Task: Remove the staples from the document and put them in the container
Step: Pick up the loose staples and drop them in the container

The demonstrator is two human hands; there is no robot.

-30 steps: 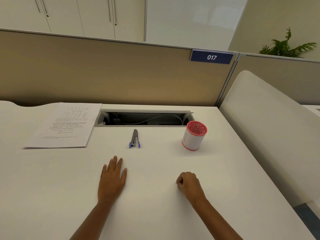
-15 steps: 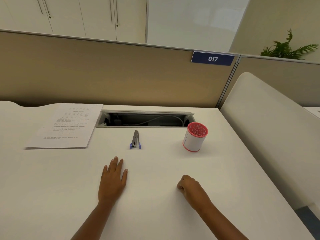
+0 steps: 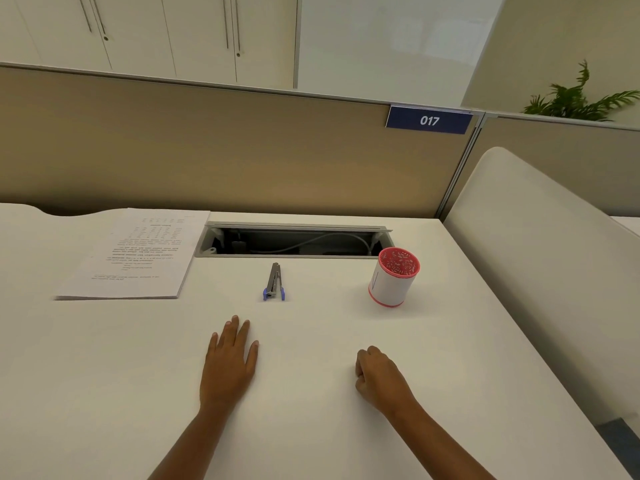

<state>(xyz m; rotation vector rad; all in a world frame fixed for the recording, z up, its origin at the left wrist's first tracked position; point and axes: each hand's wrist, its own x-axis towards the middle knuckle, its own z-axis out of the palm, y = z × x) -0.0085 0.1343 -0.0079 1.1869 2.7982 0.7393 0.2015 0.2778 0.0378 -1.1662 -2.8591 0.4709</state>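
While left hand (image 3: 230, 367) lies spread and right hand (image 3: 379, 379) fisted, document (image 3: 135, 254) sits far-left.

Two bare forearms, no sleeves in view. Nothing worn at either wrist. No rings on the left hand (image 3: 229, 363) or the right hand (image 3: 379, 377).

Document (image 3: 133, 258): stapled white stack, flat at 10 o'clock (text reads upside down). Container (image 3: 394, 277): white-and-red cup, upright at 2 o'clock.
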